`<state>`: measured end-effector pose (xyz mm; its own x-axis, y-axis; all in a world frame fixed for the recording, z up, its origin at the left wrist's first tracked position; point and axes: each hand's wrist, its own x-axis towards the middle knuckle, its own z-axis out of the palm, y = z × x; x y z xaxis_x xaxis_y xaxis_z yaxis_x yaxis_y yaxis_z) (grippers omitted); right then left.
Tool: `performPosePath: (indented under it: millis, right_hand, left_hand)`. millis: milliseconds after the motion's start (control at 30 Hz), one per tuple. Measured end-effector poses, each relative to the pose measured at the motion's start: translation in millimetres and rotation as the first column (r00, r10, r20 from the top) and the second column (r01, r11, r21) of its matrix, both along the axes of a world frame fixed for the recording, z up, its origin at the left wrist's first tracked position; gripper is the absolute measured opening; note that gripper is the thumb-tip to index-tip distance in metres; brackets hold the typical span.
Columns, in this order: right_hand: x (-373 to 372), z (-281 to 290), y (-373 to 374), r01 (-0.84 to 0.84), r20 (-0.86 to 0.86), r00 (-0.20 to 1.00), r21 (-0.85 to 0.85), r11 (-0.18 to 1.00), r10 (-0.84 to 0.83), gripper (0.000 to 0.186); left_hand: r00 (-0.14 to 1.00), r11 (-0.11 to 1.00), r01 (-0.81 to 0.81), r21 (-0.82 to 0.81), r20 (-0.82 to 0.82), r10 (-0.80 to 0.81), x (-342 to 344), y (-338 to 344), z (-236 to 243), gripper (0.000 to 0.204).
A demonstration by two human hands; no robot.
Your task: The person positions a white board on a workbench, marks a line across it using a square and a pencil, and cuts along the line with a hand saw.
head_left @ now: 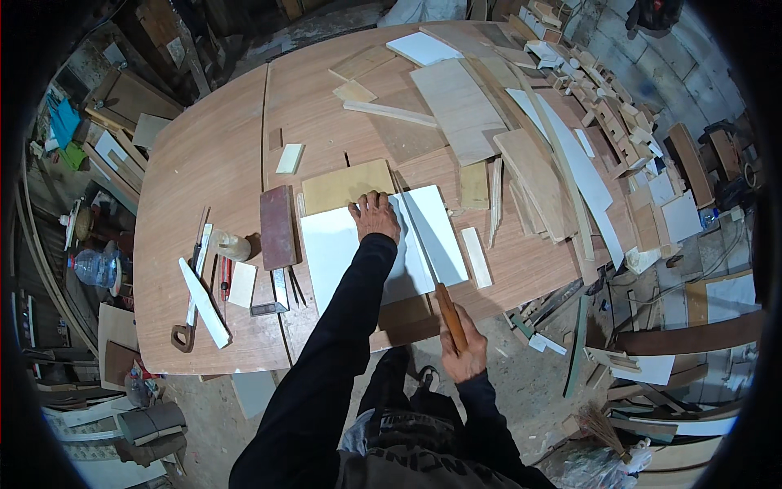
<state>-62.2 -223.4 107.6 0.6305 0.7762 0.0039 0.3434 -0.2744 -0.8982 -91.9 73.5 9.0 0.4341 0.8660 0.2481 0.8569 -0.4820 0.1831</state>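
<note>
A white board point(342, 253) lies near the front edge of the wooden table. My left hand point(376, 217) presses down on its far edge, fingers spread and lightly bent. In my right hand point(465, 352) is the orange-brown wooden handle of a handsaw point(450, 314), gripped at the near side of the table. Its long thin blade runs away from me across the white board, to the right of my left hand. A yellowish board point(346, 181) sits just beyond the white one. Beneath the near edge, a brown wood piece point(405, 316) shows.
On the left of the table point(204, 138) are a dark red block point(277, 226), a glass jar point(230, 244), a try square point(273, 303) and a second saw point(182, 337). Wood panels point(456, 106) pile up at the far right. A white strip point(476, 257) lies right of the board.
</note>
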Motion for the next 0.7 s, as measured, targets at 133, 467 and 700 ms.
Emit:
performPosePath:
  millis: [133,467,700]
  right_hand:
    - [-5.6,11.0,-26.4,-0.041,-0.074,0.996,0.031,0.999,0.043,0.051]
    - [-7.8,4.2,-34.5,-0.037,-0.003,0.999,-0.025,0.999,0.036,0.048]
    - [5.6,-11.5,12.4,-0.017,0.006,1.000,-0.035,0.999,0.017,0.048]
  left_hand:
    - [1.000,1.000,0.011,-0.010,-0.001,-0.011,1.0,-1.7,5.3,0.031]
    - [0.995,0.999,0.045,0.029,0.087,-0.047,0.8,2.3,5.1,0.031]
    - [0.993,0.997,0.052,0.054,0.106,-0.057,1.0,1.6,2.7,0.030]
